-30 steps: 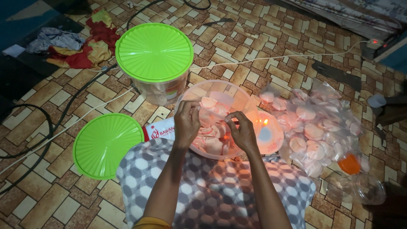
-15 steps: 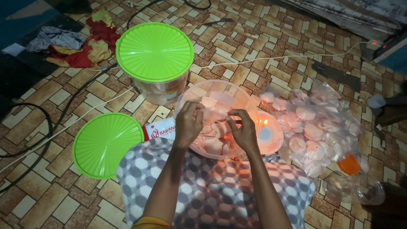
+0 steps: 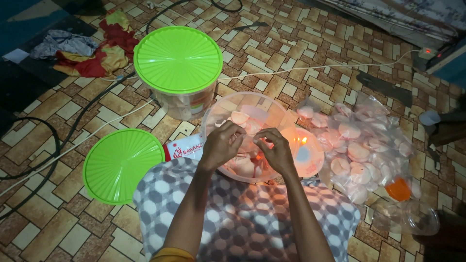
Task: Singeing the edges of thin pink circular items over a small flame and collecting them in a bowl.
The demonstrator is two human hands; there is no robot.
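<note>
**A:** So what's around the person? There's a tiled floor (image 3: 301,53) with cables snaking across the left side, a heap of crumpled cloth (image 3: 90,51) top left, and a green lid (image 3: 121,165) lying loose just beside the knee. Nothing blocks the way between the hands and the bowl, though the forearms cover part of the patterned lap cloth (image 3: 242,218).

**B:** And containers? I count two tubs plus a bag. The clear bowl (image 3: 247,111) sits right in front of the person, holding pale pink round crackers. Behind it stands a lidded tub (image 3: 178,68) with a green top, contents hard to make out. To the right, a clear plastic bag (image 3: 361,145) is stuffed with the same pink rounds, too many to count.

**A:** Hands? The left hand (image 3: 223,145) and right hand (image 3: 276,153) are over the bowl's near edge, fingertips pinched together on a small packet (image 3: 252,140) between them. A lit candle flame (image 3: 303,140) glows just right of them.

**B:** Two green lids total, one loose, one on.
</note>
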